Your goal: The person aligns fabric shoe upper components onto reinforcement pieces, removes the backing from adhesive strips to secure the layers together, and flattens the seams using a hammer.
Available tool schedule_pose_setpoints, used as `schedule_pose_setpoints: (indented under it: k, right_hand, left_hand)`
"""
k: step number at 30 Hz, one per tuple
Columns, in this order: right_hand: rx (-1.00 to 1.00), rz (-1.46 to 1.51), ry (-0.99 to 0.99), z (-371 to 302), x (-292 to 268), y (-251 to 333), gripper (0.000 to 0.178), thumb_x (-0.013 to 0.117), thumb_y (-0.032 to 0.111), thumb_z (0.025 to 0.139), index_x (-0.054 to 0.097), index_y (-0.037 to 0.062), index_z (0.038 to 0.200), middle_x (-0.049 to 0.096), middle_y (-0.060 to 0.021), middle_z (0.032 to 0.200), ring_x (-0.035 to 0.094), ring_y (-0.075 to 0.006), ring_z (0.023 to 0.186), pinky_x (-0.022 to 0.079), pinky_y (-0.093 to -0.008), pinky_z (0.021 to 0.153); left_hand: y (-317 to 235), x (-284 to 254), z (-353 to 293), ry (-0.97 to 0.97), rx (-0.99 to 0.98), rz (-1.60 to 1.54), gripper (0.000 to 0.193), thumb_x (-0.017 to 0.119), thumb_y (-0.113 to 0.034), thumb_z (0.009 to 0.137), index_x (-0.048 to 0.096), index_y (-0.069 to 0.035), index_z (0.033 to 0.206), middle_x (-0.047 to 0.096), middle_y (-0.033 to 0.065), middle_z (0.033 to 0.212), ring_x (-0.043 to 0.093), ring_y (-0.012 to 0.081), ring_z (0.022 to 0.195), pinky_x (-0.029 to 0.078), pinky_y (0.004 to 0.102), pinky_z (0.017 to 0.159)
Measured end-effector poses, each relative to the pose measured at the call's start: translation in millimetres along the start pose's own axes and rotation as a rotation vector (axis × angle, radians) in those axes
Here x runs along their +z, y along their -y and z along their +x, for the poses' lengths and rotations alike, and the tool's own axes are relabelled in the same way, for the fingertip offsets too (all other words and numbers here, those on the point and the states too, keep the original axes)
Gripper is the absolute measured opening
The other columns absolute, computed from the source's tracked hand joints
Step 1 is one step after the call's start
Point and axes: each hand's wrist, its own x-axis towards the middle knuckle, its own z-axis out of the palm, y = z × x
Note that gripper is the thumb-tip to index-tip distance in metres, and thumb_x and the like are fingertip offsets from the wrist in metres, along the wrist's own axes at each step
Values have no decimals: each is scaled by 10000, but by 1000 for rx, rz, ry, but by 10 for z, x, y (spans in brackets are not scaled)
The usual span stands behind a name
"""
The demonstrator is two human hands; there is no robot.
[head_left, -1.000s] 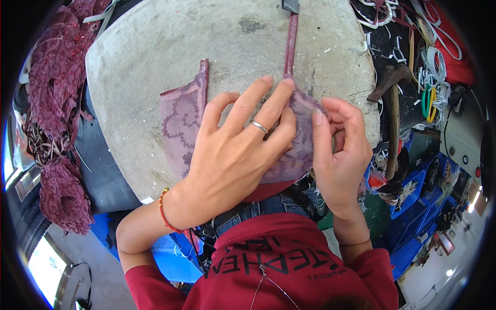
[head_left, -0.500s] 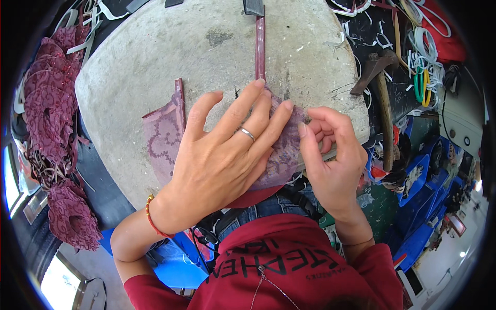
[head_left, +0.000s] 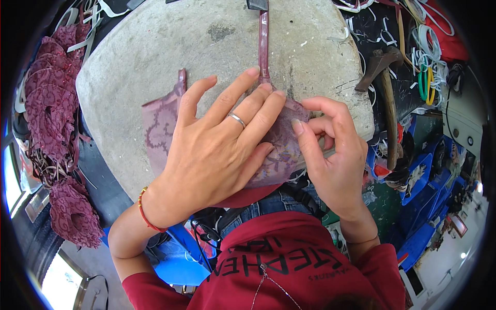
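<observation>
Curving mauve mesh (head_left: 283, 150), possibly lace

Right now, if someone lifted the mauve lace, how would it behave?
The lace looks thin and sheer, so probably light and floppy. Its strap, narrow and flat-looking, would likely bend easily. Since the strap runs up to a dark block, lifting might tug there.

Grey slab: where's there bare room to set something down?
The slab is barest at upper left, bounded by the strap, left hand and purple lace. A smaller patch lies right of the strap, above the right hand. Crowded: around both hands, and along the right edge by the hammer and white loops.
</observation>
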Motion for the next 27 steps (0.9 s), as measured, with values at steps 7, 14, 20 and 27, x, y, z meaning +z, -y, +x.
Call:
schedule_pose_setpoints:
  k: [7, 14, 20, 27]
  right_hand:
    - [-93, -22, 15, -5, 33, -78, 189, 628, 5, 833, 612, 28, 1020, 637, -100, 783, 639, -193, 638, 498, -298, 570]
    - [-161, -233, 25, -8, -35, -99, 276, 672, 50, 804, 647, 62, 1078, 574, -73, 731, 571, -208, 638, 452, -337, 558]
    - [-403, -608, 167, -12, -214, -96, 422, 725, 144, 769, 653, 109, 1183, 489, -50, 709, 497, -214, 686, 403, -327, 596]
    - [-270, -99, -7, 220, -291, -95, 168, 684, 24, 786, 697, 36, 953, 608, -85, 889, 574, -220, 828, 443, -306, 694]
  left_hand:
    - [10, 2, 3, -5, 40, 55, 614, 704, -254, 749, 516, -169, 1327, 535, 32, 1292, 404, 228, 1310, 237, 472, 1084]
    - [-33, -19, 50, 58, 51, 63, 621, 701, -226, 746, 510, -148, 1331, 476, 28, 1362, 354, 250, 1348, 247, 488, 1094]
    - [138, 20, -83, 57, 51, -97, 561, 640, -223, 828, 479, -101, 1352, 409, 50, 1451, 286, 293, 1394, 197, 505, 1124]
    - [424, -195, -688, -512, -261, -263, 286, 586, 36, 844, 665, -46, 1107, 616, 136, 1223, 504, 299, 1250, 443, 382, 962]
